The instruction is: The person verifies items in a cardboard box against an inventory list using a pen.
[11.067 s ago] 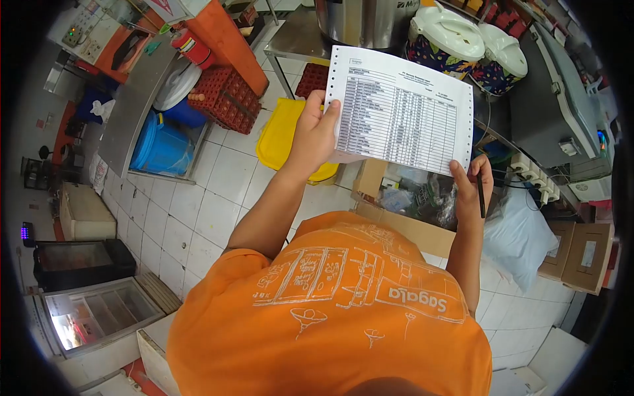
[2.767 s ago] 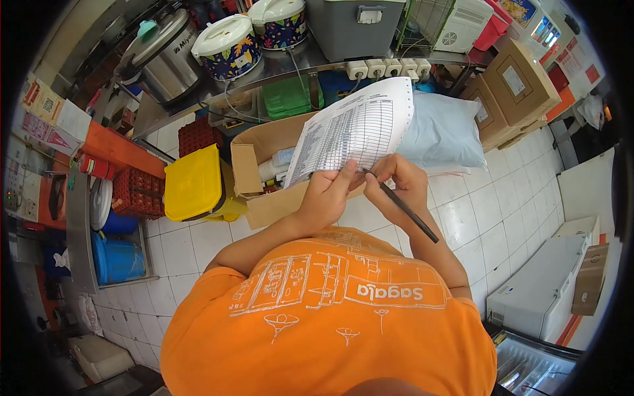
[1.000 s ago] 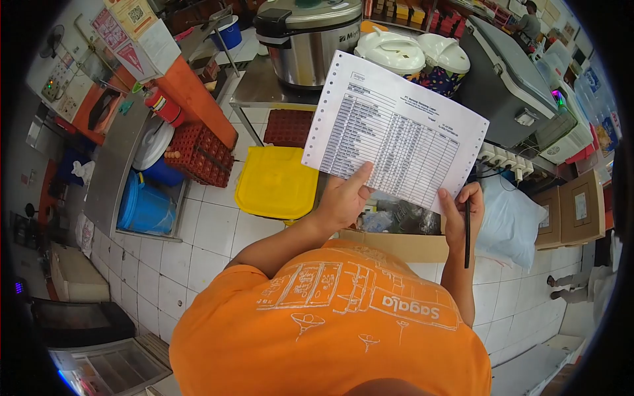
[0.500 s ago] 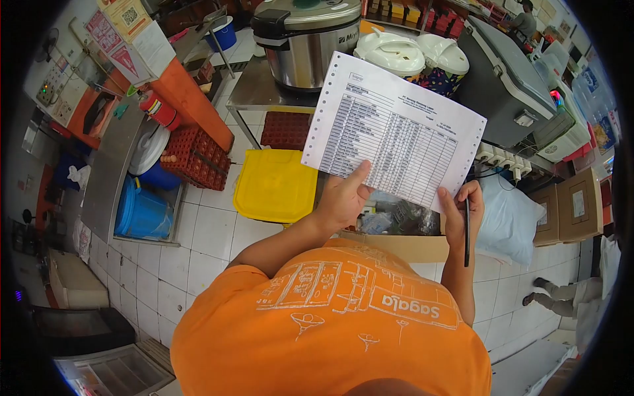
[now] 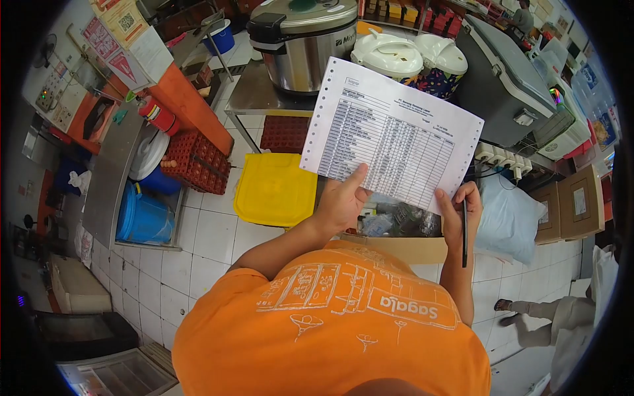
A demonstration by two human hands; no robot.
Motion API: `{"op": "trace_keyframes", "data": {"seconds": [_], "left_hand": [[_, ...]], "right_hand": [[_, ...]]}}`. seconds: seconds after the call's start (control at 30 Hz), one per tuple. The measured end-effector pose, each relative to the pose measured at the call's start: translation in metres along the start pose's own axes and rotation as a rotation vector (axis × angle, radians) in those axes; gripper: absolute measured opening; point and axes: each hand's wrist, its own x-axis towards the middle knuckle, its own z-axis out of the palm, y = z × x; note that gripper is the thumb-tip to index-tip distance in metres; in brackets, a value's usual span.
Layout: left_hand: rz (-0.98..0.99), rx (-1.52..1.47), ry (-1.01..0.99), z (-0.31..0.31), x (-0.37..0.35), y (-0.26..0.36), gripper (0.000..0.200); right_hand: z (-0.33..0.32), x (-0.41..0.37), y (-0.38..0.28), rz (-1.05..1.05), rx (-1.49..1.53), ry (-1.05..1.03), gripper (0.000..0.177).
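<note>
A printed paper form, with a table of rows and punched holes along its side edges, is held up in front of my chest. My left hand grips its lower left edge, thumb on the front and fingers behind. At the lower right corner, my right hand pinches the sheet between thumb and fingers. A slim black pen also sits in that right hand, pointing down. Below the paper, a cardboard box holds clear plastic items, partly hidden by the sheet and my arms.
A large rice cooker stands on a steel table beyond the paper, with white-lidded containers beside it. A yellow-lidded bin and red egg trays are to the left. At right are a grey cooler and a walking person's leg.
The paper has dipped very slightly, with both hands keeping their hold. At right, the other person's legs have shifted left and lower in view.
</note>
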Motion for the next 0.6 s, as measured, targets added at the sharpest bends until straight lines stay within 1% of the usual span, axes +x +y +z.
{"op": "trace_keyframes", "data": {"seconds": [0.1, 0.53, 0.6], "left_hand": [[-0.004, 0.005, -0.010, 0.0000, 0.0016, 0.0023, 0.031], [-0.014, -0.015, -0.012, -0.0040, 0.0082, -0.0017, 0.031], [-0.013, -0.012, -0.014, -0.0036, 0.0093, -0.0014, 0.031]], "right_hand": [[0.0015, 0.0020, 0.0045, 0.001, 0.072, -0.003, 0.033], [-0.0002, 0.0076, 0.0066, 0.002, 0.037, -0.012, 0.032], [-0.0002, 0.0092, 0.0068, -0.023, 0.019, -0.014, 0.032]]}}
